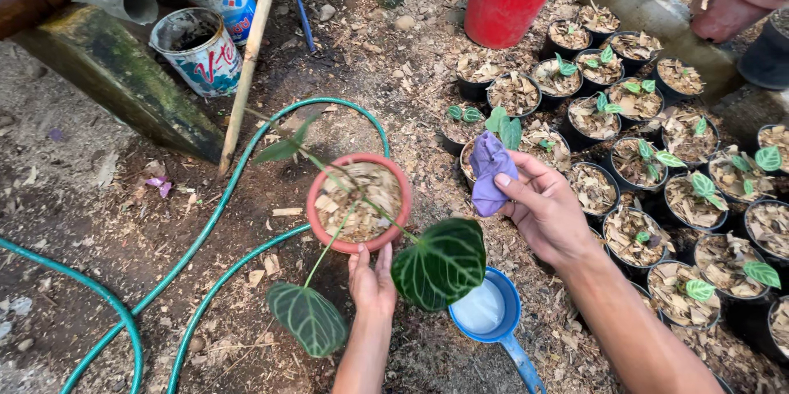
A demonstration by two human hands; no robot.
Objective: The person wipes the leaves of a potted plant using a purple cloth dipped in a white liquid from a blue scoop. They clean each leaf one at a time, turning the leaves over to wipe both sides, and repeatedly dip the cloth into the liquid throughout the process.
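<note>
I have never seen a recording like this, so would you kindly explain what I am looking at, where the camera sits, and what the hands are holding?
There is no machine here: these are a person's two bare hands, filmed by one camera worn on the head and looking down at the ground. The left hand rests against the near rim of a terracotta-coloured pot holding a plant with large dark, pale-veined leaves. The right hand holds a crumpled purple cloth in its fingers. Below lies a blue scoop. A green hose curls over the soil, many small black seedling pots stand to the right, and a red bucket sits at the top.
</note>
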